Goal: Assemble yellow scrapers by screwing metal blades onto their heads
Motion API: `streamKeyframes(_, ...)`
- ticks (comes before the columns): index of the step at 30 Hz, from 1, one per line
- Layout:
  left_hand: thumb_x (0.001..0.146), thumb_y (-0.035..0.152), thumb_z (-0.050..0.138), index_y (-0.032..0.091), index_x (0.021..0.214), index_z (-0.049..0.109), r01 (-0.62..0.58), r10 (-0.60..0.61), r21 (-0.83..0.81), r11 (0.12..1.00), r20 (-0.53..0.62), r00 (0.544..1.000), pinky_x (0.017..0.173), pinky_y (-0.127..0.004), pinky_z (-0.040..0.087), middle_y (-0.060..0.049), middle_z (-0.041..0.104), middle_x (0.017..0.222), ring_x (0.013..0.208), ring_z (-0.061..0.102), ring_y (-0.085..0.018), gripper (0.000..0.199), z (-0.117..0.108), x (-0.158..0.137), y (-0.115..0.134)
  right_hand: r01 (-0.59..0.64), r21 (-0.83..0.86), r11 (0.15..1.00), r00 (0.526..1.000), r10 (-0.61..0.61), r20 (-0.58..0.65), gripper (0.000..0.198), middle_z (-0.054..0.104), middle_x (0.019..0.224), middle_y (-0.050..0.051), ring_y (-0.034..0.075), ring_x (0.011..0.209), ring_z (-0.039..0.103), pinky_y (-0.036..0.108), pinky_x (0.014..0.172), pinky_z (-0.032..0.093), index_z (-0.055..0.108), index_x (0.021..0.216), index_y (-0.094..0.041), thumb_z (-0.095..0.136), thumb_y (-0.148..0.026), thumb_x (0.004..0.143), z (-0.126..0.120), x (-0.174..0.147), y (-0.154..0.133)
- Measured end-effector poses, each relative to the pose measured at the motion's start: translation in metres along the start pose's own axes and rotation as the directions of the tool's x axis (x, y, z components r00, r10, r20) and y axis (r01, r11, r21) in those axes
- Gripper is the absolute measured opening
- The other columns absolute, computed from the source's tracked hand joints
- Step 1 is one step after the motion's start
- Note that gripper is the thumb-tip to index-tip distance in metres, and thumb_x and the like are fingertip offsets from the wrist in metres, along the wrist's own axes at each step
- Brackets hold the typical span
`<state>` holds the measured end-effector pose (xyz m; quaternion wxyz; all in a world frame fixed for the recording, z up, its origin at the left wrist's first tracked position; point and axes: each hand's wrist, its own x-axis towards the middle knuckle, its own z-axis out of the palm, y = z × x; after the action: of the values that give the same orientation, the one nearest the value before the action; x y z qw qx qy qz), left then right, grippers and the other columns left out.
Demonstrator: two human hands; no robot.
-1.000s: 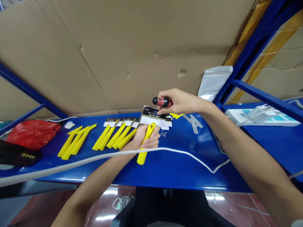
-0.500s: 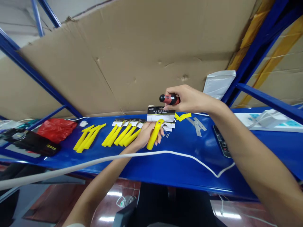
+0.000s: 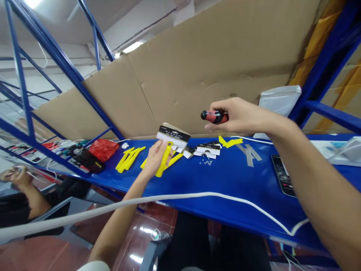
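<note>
Just left of the frame's centre, the left hand (image 3: 154, 155) grips a yellow handle (image 3: 163, 164) between thumb and fingers, a black-and-white header card (image 3: 174, 136) at its upper end. The step in hand looks like handling these two as one; the next move calls for keeping them together. Right of centre, the right hand (image 3: 235, 114) curls around a red-and-black tool (image 3: 214, 116), well apart from them.

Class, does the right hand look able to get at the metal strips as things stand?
Probably yes: the metal strips lie uncovered on the blue table, with nothing visibly blocking the right hand. Picking one up may be awkward, though, since that hand's grip holds a red-and-black tool.
</note>
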<state>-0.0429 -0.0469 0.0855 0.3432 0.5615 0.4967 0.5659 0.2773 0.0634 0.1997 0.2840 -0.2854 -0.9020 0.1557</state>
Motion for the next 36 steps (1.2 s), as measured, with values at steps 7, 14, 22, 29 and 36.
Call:
streamKeyframes(7,0.105,0.066,0.056,0.017,0.097,0.062,0.240,-0.166,0.203,0.949,-0.326,0.931,0.049,-0.024,0.047,-0.005,0.071,0.080,0.053,0.055,-0.012,0.050,-0.118,0.046,-0.030,-0.001,0.034,0.999,0.998,0.003,-0.062,0.038,0.056,0.072,-0.001,0.017,0.066,0.047,0.038,0.063,0.036,0.061,0.084,-0.024,0.085,-0.053,0.092,-0.025,-0.013,0.001)
streamKeyframes(14,0.112,0.049,0.055,0.010,0.115,0.072,0.480,-0.341,0.368,0.796,-0.383,0.859,0.073,-0.036,0.063,-0.017,0.076,0.109,0.084,0.073,-0.022,0.043,-0.158,0.064,-0.074,0.031,0.045,0.999,0.998,-0.028,-0.058,0.041,0.063,0.075,0.002,0.019,0.066,0.052,0.039,0.059,0.037,0.066,0.085,-0.025,0.084,-0.061,0.090,-0.029,-0.013,0.007)
streamKeyframes(22,0.104,0.046,0.073,0.011,0.124,0.075,0.442,-0.297,0.641,0.627,-0.328,0.897,0.093,-0.045,0.064,-0.008,0.074,0.125,0.111,0.073,-0.033,0.041,-0.168,0.067,-0.093,0.007,0.045,0.999,0.999,-0.005,-0.050,0.043,0.062,0.075,0.003,0.019,0.067,0.052,0.038,0.060,0.036,0.066,0.086,-0.024,0.088,-0.060,0.088,-0.030,-0.012,0.015)
streamKeyframes(29,0.088,0.042,0.067,0.017,0.068,0.066,0.289,-0.086,0.757,0.586,-0.297,0.951,0.062,-0.029,0.041,-0.003,0.066,0.062,0.070,0.060,-0.021,0.032,-0.166,0.059,-0.094,-0.036,0.010,0.999,0.998,0.037,-0.043,0.035,0.064,0.075,0.002,0.015,0.061,0.047,0.037,0.056,0.034,0.068,0.089,-0.023,0.085,-0.053,0.092,-0.031,-0.012,0.016)
streamKeyframes(36,0.085,0.047,0.064,0.017,0.085,0.076,0.263,0.038,0.784,0.562,-0.341,0.939,0.079,-0.033,0.054,-0.013,0.083,0.090,0.087,0.074,-0.029,0.032,-0.176,0.041,-0.083,-0.099,0.042,0.994,0.993,0.101,-0.058,0.035,0.070,0.078,0.003,0.015,0.061,0.052,0.034,0.054,0.037,0.072,0.088,-0.022,0.089,-0.052,0.089,-0.031,-0.016,0.019)
